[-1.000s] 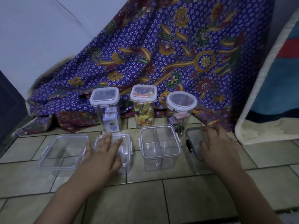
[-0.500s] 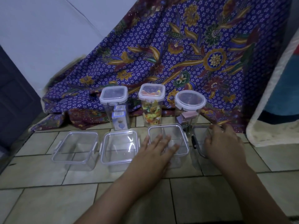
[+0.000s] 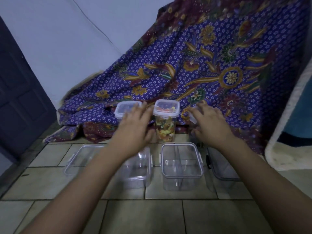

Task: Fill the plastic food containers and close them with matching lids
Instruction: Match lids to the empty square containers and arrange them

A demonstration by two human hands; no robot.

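Both hands have left the empty front tubs for the back jars: left hand [image 3: 135, 125] open at the square-lidded jar [image 3: 125, 109], right hand [image 3: 211, 124] open over the round jar's lid [image 3: 192, 118]; filling likely next.

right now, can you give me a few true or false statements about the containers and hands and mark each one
1. The middle tall container holds colourful pieces. True.
2. The divided container in the front row is full. False: its compartments look empty.
3. The left hand is at the left tall container. True, though blur hides whether it has a grip on it.
4. The right hand rests on the floor tiles. False: it is raised at the back row, over the right tall container.
5. The middle tall container has no lid. False: a clear lid sits on it.
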